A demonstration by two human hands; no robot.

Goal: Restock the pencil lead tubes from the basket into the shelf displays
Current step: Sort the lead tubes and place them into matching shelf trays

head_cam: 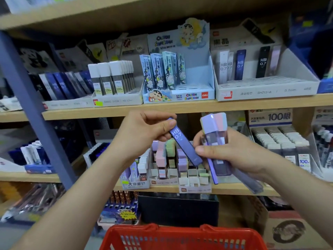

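Observation:
My left hand (144, 134) pinches the top end of a flat purple HB 0.7 lead tube (183, 141) that slants down to the right. My right hand (228, 156) grips a bunch of lead tubes (215, 139) with pastel purple and pink caps, and its thumb touches the lower end of the purple tube. Both hands are in front of the middle shelf. The red basket (182, 237) sits at the bottom edge, below my hands. On the upper shelf stands a white HB 0.7 display box (261, 87) with a few tubes at its back.
Upper shelf also holds a blue cartoon display box (180, 94), a white-capped tube display (115, 98) and a dark blue tube display (64, 101). A pastel-capped tube display (180, 170) stands behind my hands. A blue shelf post (30, 105) slants at left.

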